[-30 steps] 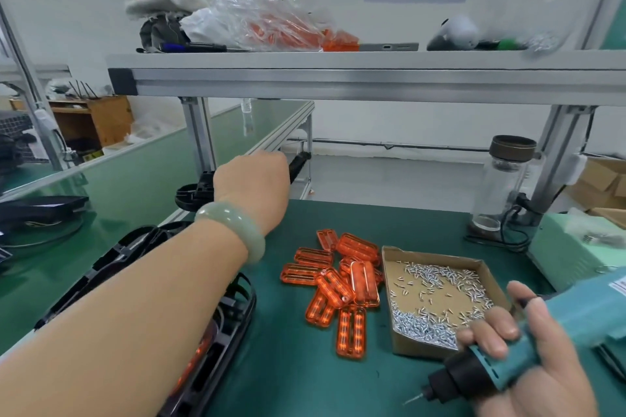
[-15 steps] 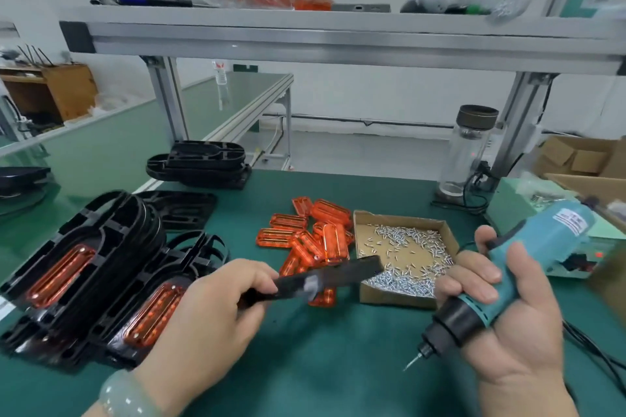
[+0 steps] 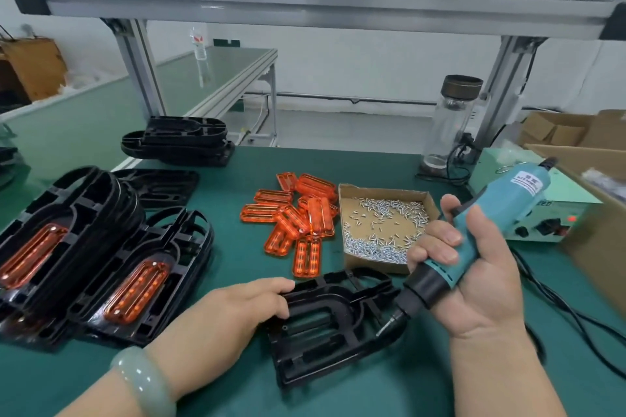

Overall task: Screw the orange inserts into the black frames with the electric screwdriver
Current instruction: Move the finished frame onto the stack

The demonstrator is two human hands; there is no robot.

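Note:
An empty black frame [image 3: 333, 325] lies flat on the green mat in front of me. My left hand [image 3: 250, 303] grips its left edge, fingers curled over the rim. My right hand [image 3: 474, 281] holds the teal electric screwdriver [image 3: 474, 234] tilted, with its bit just above the frame's right side. A pile of loose orange inserts [image 3: 298, 217] lies behind the frame. Beside it stands a cardboard tray of screws [image 3: 382, 230]. Frames fitted with orange inserts [image 3: 101, 257] are stacked at the left.
A stack of empty black frames [image 3: 179, 140] sits at the back left by the shelf post. A glass bottle [image 3: 450, 122] and the screwdriver's power box [image 3: 542, 213] stand at the right, with cables [image 3: 555, 301] trailing over the mat. A cardboard box edge [image 3: 596, 213] lies at the far right.
My left hand fetched a black frame from the back stack, carried it forward and laid it flat on the mat. My right hand kept the screwdriver and came closer to the frame.

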